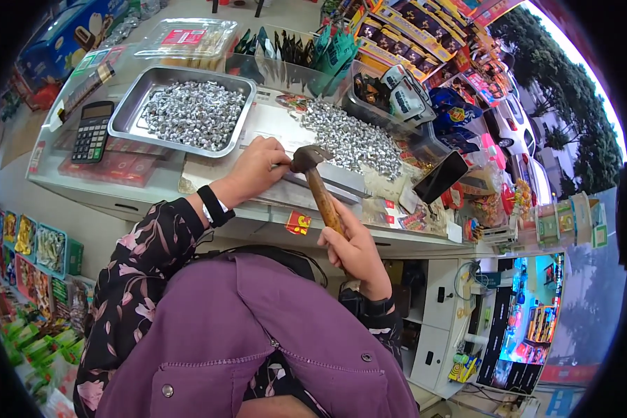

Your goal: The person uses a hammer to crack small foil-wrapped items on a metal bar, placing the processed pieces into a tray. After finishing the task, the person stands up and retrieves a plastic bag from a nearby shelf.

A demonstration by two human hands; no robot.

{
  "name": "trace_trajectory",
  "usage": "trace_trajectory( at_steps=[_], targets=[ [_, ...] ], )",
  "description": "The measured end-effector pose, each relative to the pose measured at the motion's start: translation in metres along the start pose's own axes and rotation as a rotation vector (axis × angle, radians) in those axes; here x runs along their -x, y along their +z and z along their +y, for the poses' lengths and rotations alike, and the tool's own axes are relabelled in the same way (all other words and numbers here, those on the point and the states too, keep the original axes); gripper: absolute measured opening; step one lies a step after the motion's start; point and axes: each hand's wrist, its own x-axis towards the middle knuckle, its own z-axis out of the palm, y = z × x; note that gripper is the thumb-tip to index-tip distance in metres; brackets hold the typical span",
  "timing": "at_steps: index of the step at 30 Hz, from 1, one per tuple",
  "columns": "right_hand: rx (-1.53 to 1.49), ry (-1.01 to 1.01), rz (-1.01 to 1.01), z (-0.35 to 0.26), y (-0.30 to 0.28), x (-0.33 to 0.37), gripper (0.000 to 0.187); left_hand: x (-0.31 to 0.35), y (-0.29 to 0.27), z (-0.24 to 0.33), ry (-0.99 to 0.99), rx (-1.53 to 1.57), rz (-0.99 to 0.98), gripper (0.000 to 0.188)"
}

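My right hand (355, 244) is closed around the wooden handle of a claw hammer (322, 198). The hammer's head is just right of my left fingertips, above a grey metal bar (338, 179) at the counter's near edge. My left hand (261, 165) is pinched shut over the bar; whatever lies between its fingertips is too small to make out. A heap of small silvery pieces (352, 139) spreads on the counter beyond the hammer. More such pieces (195, 115) fill a shallow steel tray (127, 108) to the left.
A calculator (93, 132) lies left of the tray. A dark phone (441, 177) leans at the right. Behind stand a clear lidded box (184, 38) and plastic bins (279, 70) of packets. Cabinets (439, 299) and a lit screen (529, 313) are at the lower right.
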Motion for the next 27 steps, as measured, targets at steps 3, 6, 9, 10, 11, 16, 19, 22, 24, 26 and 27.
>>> trace_trajectory(
  at_steps=[3, 6, 9, 10, 11, 16, 19, 22, 24, 26, 27],
  targets=[
    [-0.006, -0.057, 0.049, -0.008, 0.005, 0.004, 0.057, 0.001, 0.0, -0.001, 0.008, 0.004, 0.001, 0.007],
    [-0.013, -0.075, 0.072, -0.012, 0.011, 0.005, 0.056, 0.002, 0.002, -0.003, 0.007, 0.025, 0.002, 0.008],
    [0.008, -0.045, 0.082, -0.013, 0.014, 0.005, 0.056, 0.0, 0.004, -0.004, -0.008, 0.027, 0.027, 0.008],
    [0.032, -0.005, 0.071, -0.012, 0.015, 0.004, 0.056, 0.0, 0.004, -0.004, -0.004, 0.033, 0.026, 0.008],
    [0.055, 0.034, 0.061, -0.012, 0.015, 0.004, 0.056, -0.001, 0.004, -0.004, -0.003, 0.028, 0.021, 0.008],
    [-0.009, -0.007, 0.098, -0.015, 0.019, 0.004, 0.056, -0.002, -0.002, -0.002, -0.014, 0.027, -0.004, 0.012],
    [-0.031, -0.089, 0.166, -0.022, 0.028, 0.01, 0.056, -0.001, -0.003, -0.006, -0.011, 0.057, 0.007, 0.014],
    [0.075, -0.004, 0.129, -0.014, 0.03, -0.001, 0.056, 0.001, -0.006, -0.012, 0.001, 0.097, 0.046, 0.017],
    [0.127, 0.04, 0.118, -0.012, 0.031, -0.003, 0.056, 0.0, -0.015, -0.01, -0.038, 0.116, 0.036, 0.017],
    [0.069, 0.036, 0.133, -0.012, 0.033, -0.004, 0.056, -0.001, -0.023, -0.007, -0.057, 0.13, 0.029, 0.016],
    [0.042, 0.033, 0.135, -0.013, 0.034, -0.005, 0.056, -0.002, -0.028, -0.007, -0.05, 0.135, 0.029, 0.015]
  ],
)
